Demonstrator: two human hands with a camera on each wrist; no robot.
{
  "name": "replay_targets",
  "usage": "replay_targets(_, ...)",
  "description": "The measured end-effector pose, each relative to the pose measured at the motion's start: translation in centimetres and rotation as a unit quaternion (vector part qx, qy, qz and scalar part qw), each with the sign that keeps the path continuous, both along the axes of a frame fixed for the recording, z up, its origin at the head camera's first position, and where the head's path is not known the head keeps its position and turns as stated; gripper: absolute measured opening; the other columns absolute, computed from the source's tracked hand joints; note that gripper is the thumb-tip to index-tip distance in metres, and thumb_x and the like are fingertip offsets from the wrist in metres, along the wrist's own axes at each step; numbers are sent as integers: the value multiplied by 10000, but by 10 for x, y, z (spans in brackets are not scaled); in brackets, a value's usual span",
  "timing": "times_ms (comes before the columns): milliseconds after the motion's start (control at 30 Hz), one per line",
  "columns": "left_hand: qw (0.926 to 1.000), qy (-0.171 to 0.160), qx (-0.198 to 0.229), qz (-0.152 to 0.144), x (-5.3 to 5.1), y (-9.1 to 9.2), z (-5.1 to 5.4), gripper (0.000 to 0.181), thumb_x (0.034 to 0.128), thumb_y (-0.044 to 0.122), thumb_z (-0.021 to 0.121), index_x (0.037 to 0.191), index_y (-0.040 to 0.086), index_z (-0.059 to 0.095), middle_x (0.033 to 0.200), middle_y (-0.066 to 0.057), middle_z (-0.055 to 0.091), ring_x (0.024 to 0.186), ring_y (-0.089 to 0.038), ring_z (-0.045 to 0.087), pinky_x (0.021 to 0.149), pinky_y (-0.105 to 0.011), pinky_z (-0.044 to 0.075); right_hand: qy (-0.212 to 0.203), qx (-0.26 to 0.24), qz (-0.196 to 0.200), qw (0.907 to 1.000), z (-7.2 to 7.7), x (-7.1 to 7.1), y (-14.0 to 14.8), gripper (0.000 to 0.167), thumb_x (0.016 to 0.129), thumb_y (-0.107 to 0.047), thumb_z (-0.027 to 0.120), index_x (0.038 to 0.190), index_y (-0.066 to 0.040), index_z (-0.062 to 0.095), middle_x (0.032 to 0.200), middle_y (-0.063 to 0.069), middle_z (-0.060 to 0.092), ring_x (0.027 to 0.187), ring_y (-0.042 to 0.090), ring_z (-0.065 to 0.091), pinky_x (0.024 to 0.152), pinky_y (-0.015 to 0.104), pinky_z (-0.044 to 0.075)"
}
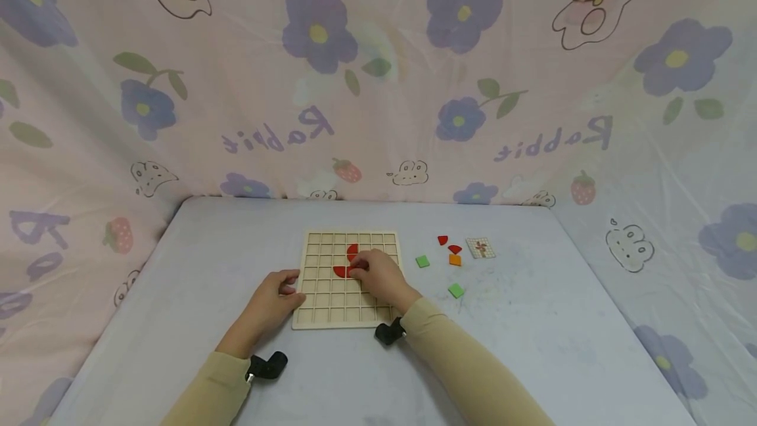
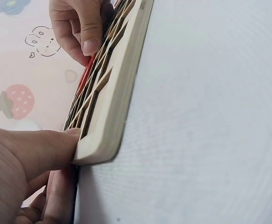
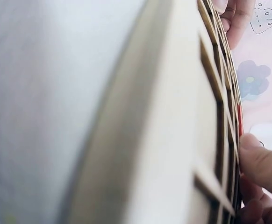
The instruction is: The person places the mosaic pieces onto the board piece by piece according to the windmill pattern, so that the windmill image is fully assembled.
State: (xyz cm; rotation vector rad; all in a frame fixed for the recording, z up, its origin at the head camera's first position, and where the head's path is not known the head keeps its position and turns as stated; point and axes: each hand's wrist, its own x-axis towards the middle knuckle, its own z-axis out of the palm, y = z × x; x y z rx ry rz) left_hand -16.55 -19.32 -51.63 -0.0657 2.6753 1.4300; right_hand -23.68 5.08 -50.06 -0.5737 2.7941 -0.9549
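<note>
In the head view, a square wooden grid board [image 1: 319, 315] lies flat on the table. My left hand [image 1: 273, 301] holds its left edge, the thumb [image 2: 56, 147] on the rim and the fingers at the side. Over the middle of the board, my right hand [image 1: 381, 276] pinches a red piece [image 1: 350, 273] at its cell, partly hidden by the fingertips. Touching it on the left is another red quarter-round piece [image 1: 340, 271]. Farther up the board sits a red rounded piece [image 1: 353, 252], its lower part close to the right hand.
Right of the board lie two red pieces [image 1: 443, 240], an orange square [image 1: 455, 260], a green square [image 1: 422, 261] and a nearer green square [image 1: 456, 290]. A small pattern card [image 1: 481, 248] lies beyond them. A printed curtain [image 1: 378, 97] hangs behind the white table [image 1: 532, 347].
</note>
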Motion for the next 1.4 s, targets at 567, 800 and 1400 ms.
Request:
replay_targets(567,10000,-25,14,-35,0,-2,3,540,885,143,702,1374,43,498,1126,-111,544,1042,-230,512,836,-381,433,125,104,178,9997,4,1,-4,248,927,-243,668,1166,-178,689,987,-72,638,861,82,558,742,268,468)
replay_targets(800,10000,-41,15,-57,-1,0,4,542,888,150,702,1380,53,496,1129,-107,543,1041,-225,509,836,-381,428,73,-11,1,10000,7,2,0,320,909,-280,693,1199,-161,631,862,-84,577,757,99,538,674,270,452)
replay_targets(1400,10000,-62,1,2,-2,0,-2,551,877,153,709,1376,48,501,1232,-124,515,1047,-236,512,830,-378,436,3,-287,-1304,9910,13,-13,86,377,886,-353,708,1190,-145,630,987,-15,590,837,184,543,661,324,465)
